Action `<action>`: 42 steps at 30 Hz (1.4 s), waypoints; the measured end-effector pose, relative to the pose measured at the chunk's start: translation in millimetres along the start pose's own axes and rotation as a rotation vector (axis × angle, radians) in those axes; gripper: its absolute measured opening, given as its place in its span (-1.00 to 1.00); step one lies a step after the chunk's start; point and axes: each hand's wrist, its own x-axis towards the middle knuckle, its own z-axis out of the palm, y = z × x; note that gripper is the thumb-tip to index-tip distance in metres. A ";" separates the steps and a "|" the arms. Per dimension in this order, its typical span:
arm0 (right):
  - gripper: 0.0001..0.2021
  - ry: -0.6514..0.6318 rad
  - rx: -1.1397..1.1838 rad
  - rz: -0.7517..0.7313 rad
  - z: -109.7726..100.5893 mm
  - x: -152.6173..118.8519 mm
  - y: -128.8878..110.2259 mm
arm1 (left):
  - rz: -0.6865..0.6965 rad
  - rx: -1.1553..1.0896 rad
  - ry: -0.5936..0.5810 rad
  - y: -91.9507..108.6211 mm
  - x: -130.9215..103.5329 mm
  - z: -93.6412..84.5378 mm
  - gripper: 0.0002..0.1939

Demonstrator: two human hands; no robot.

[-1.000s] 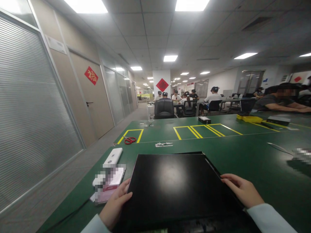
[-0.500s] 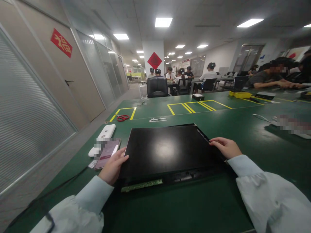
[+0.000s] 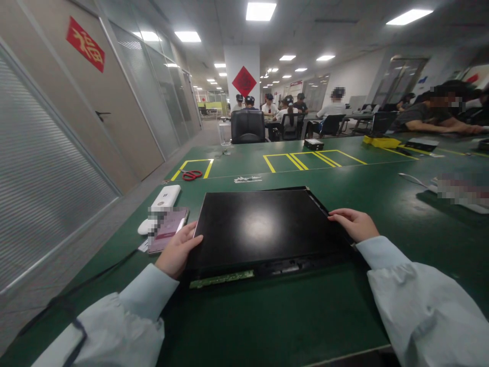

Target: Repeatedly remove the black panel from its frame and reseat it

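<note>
A dark LCD panel [image 3: 244, 229] lies in front of me with a black frame [image 3: 318, 200] showing along its far and right edges. A thin green circuit board [image 3: 221, 279] runs along its near edge, at the left. My left hand [image 3: 179, 251] is closed on the panel's left edge, thumb on top and the other fingers partly hidden. At the right side, my right hand [image 3: 354, 224] pinches the edge of the black frame. The panel looks slightly offset from the frame; whether they are fastened together I cannot tell.
On the green table [image 3: 282, 321], a phone [image 3: 171, 229] and a white device [image 3: 167, 197] lie left. Red-handled scissors [image 3: 192, 175] and small white pieces [image 3: 247, 179] lie beyond. A white cabled device [image 3: 464, 196] is right. People sit farther back.
The view has tipped slightly downward, so the surroundings sit higher. Both hands keep their hold, and the panel and frame stay in nearly the same relation.
</note>
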 end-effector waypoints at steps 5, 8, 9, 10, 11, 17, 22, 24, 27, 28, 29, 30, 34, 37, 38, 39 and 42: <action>-0.65 0.038 -0.011 -0.008 1.0 -2.6 -1.1 | -0.016 -0.010 -0.013 0.5 2.8 -2.0 -0.37; -0.64 0.019 -0.030 -0.006 0.3 -1.6 1.2 | -0.017 -0.011 -0.032 0.8 4.7 -2.6 -0.36; -0.62 0.026 -0.039 -0.004 0.0 -0.9 1.9 | -0.006 -0.015 -0.034 0.8 5.1 -2.5 -0.34; -0.60 0.039 -0.044 -0.004 -0.4 -0.3 2.2 | 0.009 -0.015 -0.032 0.7 5.3 -2.3 -0.34; -0.59 0.047 -0.047 0.000 -0.7 0.2 2.1 | 0.002 -0.006 -0.052 0.5 5.3 -2.1 -0.34; -0.57 0.033 -0.052 0.066 -2.5 -0.3 -4.1 | 0.017 -0.016 -0.049 -3.1 6.3 -1.4 -0.30; -0.57 0.042 -0.089 0.087 -5.2 0.8 -5.6 | 0.012 -0.008 -0.040 -4.6 7.8 -2.1 -0.34; -0.57 0.016 -0.099 0.099 -6.2 2.8 -3.4 | 0.001 0.006 -0.026 -4.1 7.6 -2.4 -0.35; -0.55 -0.006 -0.103 0.106 -6.9 5.9 2.4 | -0.005 0.004 -0.007 -3.0 6.6 -2.3 -0.34; -0.55 0.000 -0.106 0.102 -7.1 6.9 4.7 | -0.008 0.003 -0.007 -2.7 6.3 -2.0 -0.34; -0.54 0.006 -0.110 0.092 -7.4 7.9 7.1 | -0.008 0.002 -0.008 -2.4 5.9 -1.7 -0.34; -0.54 0.001 -0.117 0.085 -7.9 9.0 9.4 | -0.007 0.001 -0.009 -2.1 5.5 -1.2 -0.35; -0.56 -0.054 -0.141 0.087 -10.7 13.3 15.4 | -0.003 -0.009 0.003 -1.2 4.5 1.2 -0.37; -0.55 -0.050 -0.139 0.094 -11.9 14.4 14.7 | 0.003 -0.010 0.010 -1.1 4.2 2.0 -0.40; -0.55 -0.043 -0.141 0.091 -11.8 14.1 13.7 | 0.004 -0.012 0.007 -1.1 4.1 2.1 -0.40; -0.55 -0.036 -0.141 0.085 -11.4 13.4 12.5 | 0.004 -0.015 0.000 -1.0 3.9 2.0 -0.39; -0.56 -0.015 -0.122 0.059 -8.8 9.2 7.9 | -0.013 -0.028 -0.019 0.9 2.9 2.3 -0.32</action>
